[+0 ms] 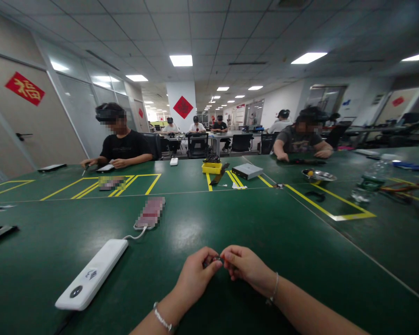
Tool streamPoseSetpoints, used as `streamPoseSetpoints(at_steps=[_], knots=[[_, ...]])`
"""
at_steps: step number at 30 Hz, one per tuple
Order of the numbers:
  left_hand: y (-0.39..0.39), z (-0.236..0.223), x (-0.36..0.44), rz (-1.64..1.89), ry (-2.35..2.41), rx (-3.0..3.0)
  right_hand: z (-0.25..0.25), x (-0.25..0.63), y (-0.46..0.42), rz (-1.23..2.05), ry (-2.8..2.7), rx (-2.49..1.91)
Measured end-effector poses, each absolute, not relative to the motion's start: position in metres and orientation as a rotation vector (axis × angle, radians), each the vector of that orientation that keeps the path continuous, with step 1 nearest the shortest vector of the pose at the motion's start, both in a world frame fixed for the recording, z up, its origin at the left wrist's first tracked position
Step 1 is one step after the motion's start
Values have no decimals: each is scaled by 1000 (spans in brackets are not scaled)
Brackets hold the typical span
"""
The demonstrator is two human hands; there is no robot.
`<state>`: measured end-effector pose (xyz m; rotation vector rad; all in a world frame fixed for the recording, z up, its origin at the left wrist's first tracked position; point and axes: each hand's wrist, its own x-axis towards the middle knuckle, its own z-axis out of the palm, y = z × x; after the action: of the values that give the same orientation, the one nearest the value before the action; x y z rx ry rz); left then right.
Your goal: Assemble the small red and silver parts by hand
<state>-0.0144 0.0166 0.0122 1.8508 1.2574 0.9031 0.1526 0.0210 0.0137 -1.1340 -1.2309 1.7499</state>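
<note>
Over the near side of the green table (181,225), held a small dark piece (218,259) pinched between the thumb and fingers of the left hand (193,274). Had the right hand (242,265) curled narrow just beside it, thumb and fingertips drawn together near the piece. Could not tell a right-hand grip from a mere touch. Saw little of the piece behind the covering fingers; could not make out its shape. Saw a black flat object (2,232) cut off at the left. Found a white power bank (92,274) left of the hands, toward the table's near left corner, joined by a white cable (136,236) to a pixelated phone (150,211). Saw toward the far edge a yellow box (211,168), a grey box (247,171) and, farther right, a metal bowl (326,177) and a clear bottle (372,179).
</note>
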Motion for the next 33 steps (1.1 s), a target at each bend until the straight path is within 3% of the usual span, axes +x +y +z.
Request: streamPoseSetpoints(at_steps=[33], knots=[[9,12,-6,1095,1378,2299,15,137,17,1537,-1219,-1122]])
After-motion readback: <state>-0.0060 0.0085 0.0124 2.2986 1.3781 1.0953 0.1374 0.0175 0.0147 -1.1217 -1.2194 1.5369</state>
